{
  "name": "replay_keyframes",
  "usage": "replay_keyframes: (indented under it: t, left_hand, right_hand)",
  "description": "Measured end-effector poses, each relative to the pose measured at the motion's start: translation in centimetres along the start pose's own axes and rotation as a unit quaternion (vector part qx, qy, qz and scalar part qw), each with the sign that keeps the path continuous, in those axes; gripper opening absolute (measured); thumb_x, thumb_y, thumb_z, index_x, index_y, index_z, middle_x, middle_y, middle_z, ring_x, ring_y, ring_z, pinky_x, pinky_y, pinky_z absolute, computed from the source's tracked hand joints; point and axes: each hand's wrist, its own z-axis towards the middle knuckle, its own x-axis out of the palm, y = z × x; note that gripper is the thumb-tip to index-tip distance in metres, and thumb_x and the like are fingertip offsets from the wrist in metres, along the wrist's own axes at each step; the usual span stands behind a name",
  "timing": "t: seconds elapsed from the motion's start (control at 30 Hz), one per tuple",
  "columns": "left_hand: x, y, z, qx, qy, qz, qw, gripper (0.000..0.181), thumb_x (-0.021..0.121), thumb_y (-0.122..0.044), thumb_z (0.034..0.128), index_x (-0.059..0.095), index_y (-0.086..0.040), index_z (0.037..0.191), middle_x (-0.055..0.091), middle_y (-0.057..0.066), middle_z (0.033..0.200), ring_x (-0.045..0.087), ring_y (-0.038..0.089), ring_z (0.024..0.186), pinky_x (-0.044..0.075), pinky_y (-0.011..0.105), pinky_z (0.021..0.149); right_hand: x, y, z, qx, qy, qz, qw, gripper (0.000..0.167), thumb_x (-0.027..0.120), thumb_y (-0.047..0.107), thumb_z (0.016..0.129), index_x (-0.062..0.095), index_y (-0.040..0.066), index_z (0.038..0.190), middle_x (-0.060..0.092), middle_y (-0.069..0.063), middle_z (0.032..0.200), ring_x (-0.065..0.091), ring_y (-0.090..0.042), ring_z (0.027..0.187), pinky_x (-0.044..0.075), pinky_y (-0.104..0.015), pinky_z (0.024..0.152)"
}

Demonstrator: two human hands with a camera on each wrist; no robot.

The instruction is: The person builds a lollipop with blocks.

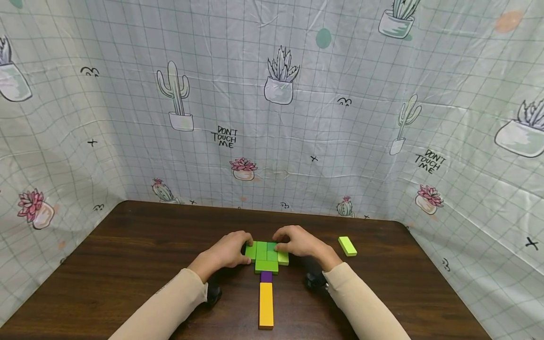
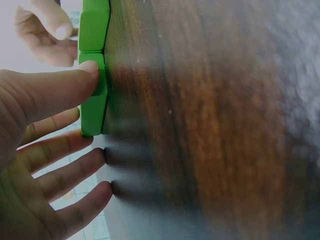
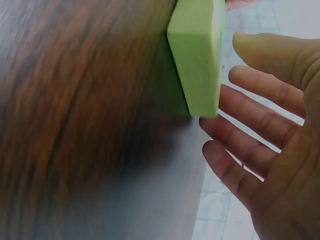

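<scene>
My left hand (image 1: 227, 250) pinches the leftmost green block (image 1: 250, 253), its thumb on the near end and fingers toward the far end. In the left wrist view that green block (image 2: 92, 117) touches another one. A second green block (image 1: 261, 251), a darker green block (image 1: 272, 252) and a yellow-green block (image 1: 283, 258) stand beside it in a row. Over the row's right end, my right hand (image 1: 301, 242) holds nothing. In the right wrist view its loosely bent fingers are close beside the yellow-green block (image 3: 197, 65), the thumb apart from it.
Below the row lie a crosswise green block (image 1: 266, 267), a small purple block (image 1: 266, 276) and a long yellow-orange block (image 1: 266, 304). A loose yellow-green block (image 1: 347, 246) lies to the right on the brown wooden table (image 1: 178, 231). A cactus-print curtain (image 1: 204, 179) stands behind.
</scene>
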Motion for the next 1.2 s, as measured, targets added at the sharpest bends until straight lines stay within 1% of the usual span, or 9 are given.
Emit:
replay_keyframes:
  t: [0.2, 0.33, 0.47, 0.63, 0.87, 1.03, 1.2]
  left_hand:
    - [0.1, 0.0, 0.0, 0.003, -0.005, 0.004, 1.0000, 0.040, 0.079, -0.021, 0.0799, 0.062, -0.007, 0.113, 0.058, 0.010, 0.115, 0.056, 0.028, 0.104, 0.047, 0.044, 0.089]
    - [0.2, 0.1, 0.1, 0.005, -0.006, 0.006, 1.0000, 0.040, 0.079, -0.022, 0.0796, 0.063, -0.007, 0.113, 0.058, 0.010, 0.116, 0.056, 0.028, 0.105, 0.047, 0.044, 0.090]
    - [0.3, 0.1, 0.1, 0.006, -0.007, 0.005, 0.9999, 0.040, 0.079, -0.021, 0.0797, 0.063, -0.007, 0.113, 0.058, 0.010, 0.116, 0.055, 0.028, 0.105, 0.047, 0.044, 0.090]
    - [0.3, 0.1, 0.1, 0.005, -0.007, 0.007, 0.9999, 0.040, 0.079, -0.021, 0.0795, 0.063, -0.007, 0.113, 0.058, 0.010, 0.116, 0.055, 0.028, 0.106, 0.047, 0.044, 0.091]
    - [0.2, 0.1, 0.0, 0.005, -0.007, 0.007, 0.9999, 0.040, 0.079, -0.021, 0.0796, 0.062, -0.007, 0.113, 0.059, 0.011, 0.116, 0.055, 0.028, 0.105, 0.047, 0.044, 0.090]
    - [0.2, 0.0, 0.0, 0.006, -0.008, 0.004, 0.9999, 0.040, 0.079, -0.020, 0.0797, 0.062, -0.006, 0.113, 0.058, 0.011, 0.115, 0.056, 0.028, 0.104, 0.047, 0.044, 0.090]
    - [0.1, 0.0, 0.0, 0.008, -0.010, 0.006, 0.9999, 0.039, 0.079, -0.021, 0.0796, 0.063, -0.006, 0.112, 0.059, 0.011, 0.115, 0.056, 0.028, 0.104, 0.047, 0.044, 0.090]
  right_hand:
    - [-1.0, -1.1, -1.1, 0.009, -0.020, -0.010, 0.9997, 0.027, 0.067, 0.021, 0.090, 0.068, 0.008, 0.113, 0.066, -0.001, 0.106, 0.060, -0.019, 0.100, 0.049, -0.039, 0.085]
    - [-1.7, -1.9, -2.3, 0.017, -0.029, -0.020, 0.9993, 0.027, 0.068, 0.021, 0.090, 0.068, 0.007, 0.113, 0.065, -0.001, 0.106, 0.060, -0.019, 0.098, 0.049, -0.039, 0.084]
    - [-2.3, -2.8, -3.5, 0.029, -0.037, -0.041, 0.9981, 0.027, 0.069, 0.022, 0.089, 0.068, 0.007, 0.112, 0.065, 0.000, 0.104, 0.059, -0.019, 0.097, 0.049, -0.039, 0.082]
    - [-3.1, -4.4, -5.2, 0.050, -0.050, -0.069, 0.9951, 0.028, 0.070, 0.023, 0.088, 0.067, 0.008, 0.112, 0.064, -0.001, 0.106, 0.060, -0.021, 0.099, 0.049, -0.041, 0.083]
    - [-3.9, -6.5, -7.5, 0.072, -0.065, -0.091, 0.9911, 0.029, 0.071, 0.022, 0.087, 0.067, 0.007, 0.111, 0.064, -0.004, 0.110, 0.059, -0.027, 0.106, 0.047, -0.045, 0.089]
    - [-4.8, -7.7, -9.0, 0.081, -0.073, -0.105, 0.9885, 0.032, 0.072, 0.022, 0.086, 0.067, 0.005, 0.112, 0.063, -0.005, 0.109, 0.059, -0.029, 0.104, 0.048, -0.046, 0.087]
    - [-5.5, -8.8, -10.1, 0.080, -0.083, -0.122, 0.9859, 0.033, 0.074, 0.021, 0.084, 0.067, 0.003, 0.110, 0.062, -0.008, 0.108, 0.058, -0.032, 0.102, 0.047, -0.049, 0.087]
